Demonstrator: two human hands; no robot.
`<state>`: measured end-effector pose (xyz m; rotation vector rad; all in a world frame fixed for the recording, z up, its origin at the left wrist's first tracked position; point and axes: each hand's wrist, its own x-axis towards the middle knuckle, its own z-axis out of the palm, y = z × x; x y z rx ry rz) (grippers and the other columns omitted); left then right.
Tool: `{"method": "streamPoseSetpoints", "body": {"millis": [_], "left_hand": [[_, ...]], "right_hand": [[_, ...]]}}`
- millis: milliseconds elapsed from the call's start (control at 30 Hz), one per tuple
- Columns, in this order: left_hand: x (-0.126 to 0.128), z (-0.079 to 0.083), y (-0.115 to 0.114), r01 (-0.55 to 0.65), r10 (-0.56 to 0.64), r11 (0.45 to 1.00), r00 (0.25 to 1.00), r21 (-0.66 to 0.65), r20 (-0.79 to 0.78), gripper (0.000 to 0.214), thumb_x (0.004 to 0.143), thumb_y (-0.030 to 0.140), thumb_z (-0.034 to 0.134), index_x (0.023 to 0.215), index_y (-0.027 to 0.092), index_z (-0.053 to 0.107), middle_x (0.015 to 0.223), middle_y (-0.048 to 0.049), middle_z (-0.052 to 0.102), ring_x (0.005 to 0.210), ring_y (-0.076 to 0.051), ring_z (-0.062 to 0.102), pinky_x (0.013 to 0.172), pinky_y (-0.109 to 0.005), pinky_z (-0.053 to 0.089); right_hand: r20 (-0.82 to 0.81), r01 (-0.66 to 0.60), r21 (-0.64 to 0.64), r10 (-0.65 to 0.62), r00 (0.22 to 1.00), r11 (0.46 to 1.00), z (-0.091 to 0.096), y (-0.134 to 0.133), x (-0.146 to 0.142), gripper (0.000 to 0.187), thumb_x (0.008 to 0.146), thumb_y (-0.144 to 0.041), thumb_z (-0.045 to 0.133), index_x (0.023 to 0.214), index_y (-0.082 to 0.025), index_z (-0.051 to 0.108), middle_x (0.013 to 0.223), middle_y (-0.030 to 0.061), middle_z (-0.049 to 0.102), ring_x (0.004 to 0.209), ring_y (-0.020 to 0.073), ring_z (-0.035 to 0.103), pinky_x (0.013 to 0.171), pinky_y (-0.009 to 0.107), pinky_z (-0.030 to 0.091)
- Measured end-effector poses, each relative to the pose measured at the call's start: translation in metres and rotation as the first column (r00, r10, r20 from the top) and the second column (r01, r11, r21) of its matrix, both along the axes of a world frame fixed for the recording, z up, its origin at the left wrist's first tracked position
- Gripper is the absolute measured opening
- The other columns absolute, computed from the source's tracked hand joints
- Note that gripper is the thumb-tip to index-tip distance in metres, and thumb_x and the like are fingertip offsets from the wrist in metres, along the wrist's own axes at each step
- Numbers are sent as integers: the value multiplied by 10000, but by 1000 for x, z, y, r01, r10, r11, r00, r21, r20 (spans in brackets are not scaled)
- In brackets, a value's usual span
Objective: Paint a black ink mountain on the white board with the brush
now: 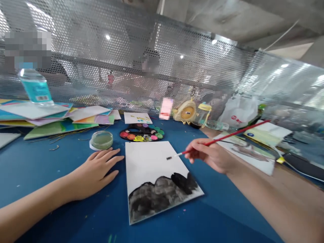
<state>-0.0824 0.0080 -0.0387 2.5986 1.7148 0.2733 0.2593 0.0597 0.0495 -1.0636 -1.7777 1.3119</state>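
Observation:
My left hand (95, 172) lies flat on the blue table cover (53, 172), holding nothing, its fingertips just left of a white painting sheet (154, 162). Dark grey and black wash (159, 194) fills the sheet's near end in a lumpy, hill-like shape. My right hand (209, 155) holds a red-handled paintbrush (227, 138) above the sheet, and its dark tip (169, 158) is over the white area. I cannot tell whether the tip touches the paper.
A round paint palette (141, 132) and a glass dish of greenish liquid (101, 140) stand beyond the sheet. Painted cards (58, 118) and a water bottle (35, 86) lie at the far left. Another painting (249, 157) and a white plastic bag (238, 111) are on the right, before a perforated metal screen (126, 44).

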Motion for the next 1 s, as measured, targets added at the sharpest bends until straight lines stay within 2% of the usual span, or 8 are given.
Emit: {"method": "streamPoseSetpoints", "body": {"millis": [133,233,367,467,567,667,767,1000], "left_hand": [[3,0,0,14,-14,1000,1000,-1,-10,473,880,443,301,1292,273,459,1426,-70,402,1328,-292,330,1058,-547,313],[5,1,-1,-15,14,999,999,-37,-43,493,873,436,281,1303,263,447,1430,-57,396,1341,-278,307,1068,-541,300],[1,-7,1,-18,17,1000,998,-13,-66,481,888,459,278,1335,316,385,1451,-9,363,1347,-251,299,1071,-522,306],[-6,-21,5,-10,14,999,995,41,-96,465,899,444,286,1351,348,341,1470,12,327,1355,-237,283,1082,-510,295],[-14,-33,10,-4,10,998,993,59,-114,465,905,450,286,1361,365,311,1484,21,297,1361,-239,267,1078,-504,306],[-21,-41,15,-9,17,997,992,71,-123,476,910,454,285,1379,398,231,1502,48,244,1372,-235,241,1085,-504,298],[-25,-46,19,-2,10,999,990,50,-140,490,892,486,306,1372,419,233,1502,68,233,1361,-262,265,1066,-514,329],[-26,-52,16,26,3,985,986,168,-165,489,913,447,293,1384,425,164,1516,81,183,1368,-235,252,1066,-487,332]], "right_hand": [[47,30,138,-37,998,990,-11,-23,42,428,778,-504,610,544,-150,554,478,-10,535,433,87,518,412,194,413],[158,-17,199,-15,987,980,-19,-32,53,457,832,-488,551,534,-141,552,476,0,515,414,83,498,391,189,375],[314,-143,248,60,948,958,-21,-39,51,438,846,-427,556,525,-129,574,490,22,542,451,95,523,435,195,384],[364,-168,333,38,931,928,-18,-41,51,469,882,-402,510,498,-135,551,469,15,521,451,82,488,449,193,358],[365,-182,418,19,931,890,-17,-42,53,490,911,-413,451,514,-143,552,486,17,522,475,85,481,464,199,353],[388,-244,451,58,920,858,-18,-42,54,484,903,-434,460,528,-145,555,519,31,556,491,95,501,484,212,370],[408,-251,485,37,912,837,-18,-43,54,487,925,-371,443,507,-139,534,481,22,513,464,85,466,473,216,341],[391,-293,508,86,916,810,-21,-46,52,484,912,-436,455,543,-141,557,498,17,530,481,86,494,465,198,357]]}}
